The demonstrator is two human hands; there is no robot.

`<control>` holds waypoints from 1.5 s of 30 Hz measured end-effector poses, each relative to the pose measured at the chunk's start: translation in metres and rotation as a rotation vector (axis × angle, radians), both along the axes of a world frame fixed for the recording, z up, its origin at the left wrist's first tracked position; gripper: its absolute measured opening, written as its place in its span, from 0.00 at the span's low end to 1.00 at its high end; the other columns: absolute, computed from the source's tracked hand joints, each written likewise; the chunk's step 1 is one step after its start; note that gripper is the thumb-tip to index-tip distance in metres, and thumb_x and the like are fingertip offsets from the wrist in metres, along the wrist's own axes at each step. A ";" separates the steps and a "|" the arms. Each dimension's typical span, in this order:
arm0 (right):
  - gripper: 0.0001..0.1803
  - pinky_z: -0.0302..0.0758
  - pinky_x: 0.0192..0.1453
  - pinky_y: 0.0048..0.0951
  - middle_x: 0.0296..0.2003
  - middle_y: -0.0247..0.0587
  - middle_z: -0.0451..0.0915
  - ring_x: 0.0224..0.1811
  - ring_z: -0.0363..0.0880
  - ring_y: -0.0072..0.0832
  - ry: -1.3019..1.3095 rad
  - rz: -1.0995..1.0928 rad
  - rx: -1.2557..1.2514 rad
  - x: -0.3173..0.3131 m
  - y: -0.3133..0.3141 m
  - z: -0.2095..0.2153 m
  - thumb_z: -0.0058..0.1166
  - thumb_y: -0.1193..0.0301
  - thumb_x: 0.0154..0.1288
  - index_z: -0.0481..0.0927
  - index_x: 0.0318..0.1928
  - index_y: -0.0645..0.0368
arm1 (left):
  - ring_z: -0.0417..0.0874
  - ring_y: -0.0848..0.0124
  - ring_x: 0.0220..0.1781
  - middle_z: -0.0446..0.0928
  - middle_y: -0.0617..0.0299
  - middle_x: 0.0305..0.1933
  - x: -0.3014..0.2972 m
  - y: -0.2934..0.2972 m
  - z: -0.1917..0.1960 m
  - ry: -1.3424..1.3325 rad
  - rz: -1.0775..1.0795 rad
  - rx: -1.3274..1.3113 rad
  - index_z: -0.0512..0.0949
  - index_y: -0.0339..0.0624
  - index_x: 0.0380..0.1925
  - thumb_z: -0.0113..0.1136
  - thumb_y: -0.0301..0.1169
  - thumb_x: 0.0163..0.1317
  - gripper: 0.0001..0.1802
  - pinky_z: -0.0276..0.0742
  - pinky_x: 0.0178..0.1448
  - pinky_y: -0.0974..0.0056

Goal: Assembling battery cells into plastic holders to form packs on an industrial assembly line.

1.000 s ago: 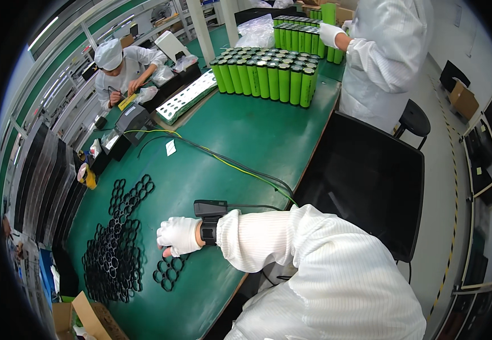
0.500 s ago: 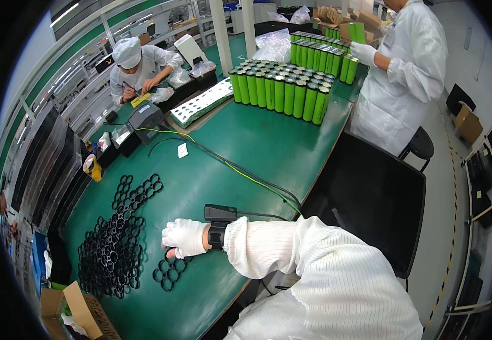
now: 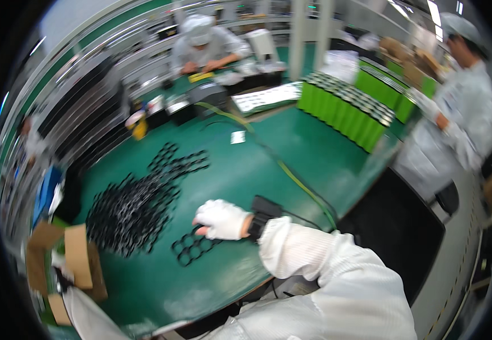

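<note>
My right hand [image 3: 221, 219], in a white glove with a black wrist strap, lies on the green table [image 3: 291, 164]. Its curled fingers rest on the upper edge of a small black honeycomb holder piece [image 3: 192, 248] that lies flat. To the left spreads a large heap of the same black ring holders [image 3: 135, 207]. My left sleeve [image 3: 87, 314] comes in at the lower left and reaches the open cardboard box [image 3: 79, 263]. The left hand itself is blurred beside the box.
Rows of green cylindrical cells [image 3: 348, 110] stand at the far right of the table. A yellow-green cable [image 3: 291, 173] crosses the table top. One person in white [image 3: 458, 113] stands at the right, another [image 3: 206, 48] sits at the far end. A black chair [image 3: 399, 226] stands at the table's right edge.
The view has swung and closed in on the table. My right hand stays at the small black holder piece. My left sleeve has come into sight by the cardboard box.
</note>
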State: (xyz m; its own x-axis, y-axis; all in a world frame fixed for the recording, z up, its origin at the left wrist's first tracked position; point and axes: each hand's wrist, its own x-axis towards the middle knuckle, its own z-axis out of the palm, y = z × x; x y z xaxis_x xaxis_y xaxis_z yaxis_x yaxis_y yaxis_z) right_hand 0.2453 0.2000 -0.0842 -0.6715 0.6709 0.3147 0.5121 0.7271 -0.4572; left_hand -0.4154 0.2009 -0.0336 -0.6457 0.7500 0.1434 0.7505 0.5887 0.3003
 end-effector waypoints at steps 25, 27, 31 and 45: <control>0.34 0.73 0.52 0.42 0.43 0.48 0.79 0.48 0.77 0.47 -0.088 0.150 -0.009 -0.020 -0.001 0.011 0.71 0.57 0.42 0.78 0.51 0.59 | 0.82 0.51 0.46 0.80 0.43 0.47 -0.002 -0.039 0.009 0.209 0.007 -0.030 0.67 0.35 0.56 0.63 0.38 0.60 0.29 0.76 0.48 0.54; 0.34 0.74 0.51 0.42 0.41 0.46 0.79 0.46 0.78 0.46 -0.090 0.190 -0.012 -0.022 0.001 0.009 0.70 0.55 0.43 0.79 0.50 0.59 | 0.82 0.51 0.47 0.80 0.43 0.47 -0.028 -0.040 0.005 0.208 0.004 -0.004 0.67 0.35 0.56 0.63 0.39 0.60 0.29 0.76 0.49 0.54; 0.34 0.69 0.56 0.38 0.48 0.41 0.77 0.52 0.73 0.41 -0.009 0.162 0.029 -0.018 -0.003 -0.003 0.71 0.56 0.41 0.78 0.50 0.58 | 0.82 0.51 0.47 0.79 0.43 0.47 -0.046 -0.006 -0.014 0.219 0.001 0.006 0.67 0.35 0.56 0.63 0.39 0.61 0.28 0.76 0.49 0.54; 0.36 0.66 0.59 0.35 0.51 0.39 0.76 0.55 0.71 0.38 0.002 0.092 0.008 -0.011 -0.007 -0.009 0.69 0.53 0.48 0.76 0.56 0.56 | 0.81 0.50 0.49 0.79 0.44 0.49 -0.060 0.004 -0.004 0.314 0.051 0.047 0.67 0.35 0.57 0.62 0.39 0.62 0.28 0.75 0.51 0.55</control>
State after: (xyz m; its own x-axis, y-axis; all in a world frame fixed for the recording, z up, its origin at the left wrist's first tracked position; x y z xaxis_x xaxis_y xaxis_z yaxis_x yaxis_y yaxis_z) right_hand 0.2340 0.1932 -0.0934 -0.7295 0.6042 0.3207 0.4425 0.7743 -0.4523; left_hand -0.4759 0.2044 -0.0373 -0.6014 0.7053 0.3753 0.7805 0.6191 0.0870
